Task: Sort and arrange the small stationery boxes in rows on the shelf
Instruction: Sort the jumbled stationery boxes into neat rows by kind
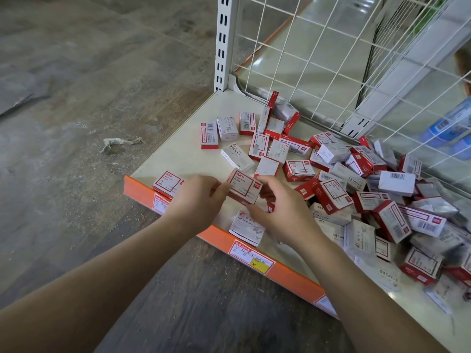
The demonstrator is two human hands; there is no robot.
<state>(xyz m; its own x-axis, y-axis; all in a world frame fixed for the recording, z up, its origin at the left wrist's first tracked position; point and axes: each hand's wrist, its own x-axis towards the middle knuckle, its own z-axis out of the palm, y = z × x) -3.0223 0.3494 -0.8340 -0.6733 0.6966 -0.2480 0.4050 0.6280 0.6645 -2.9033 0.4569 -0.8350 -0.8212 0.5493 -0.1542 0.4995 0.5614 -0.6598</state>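
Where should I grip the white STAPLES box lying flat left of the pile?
Pinch the STAPLES box across its two long side walls, coming from above. It lies flat with bare shelf along its left side, though a neighbouring box crowds its right end.

boxes (362,189) heaped on shelf (183,149), right side.

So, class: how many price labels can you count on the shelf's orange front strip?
3: left label beside the left hand, middle label with a yellow patch, right label partly hidden behind the right forearm.
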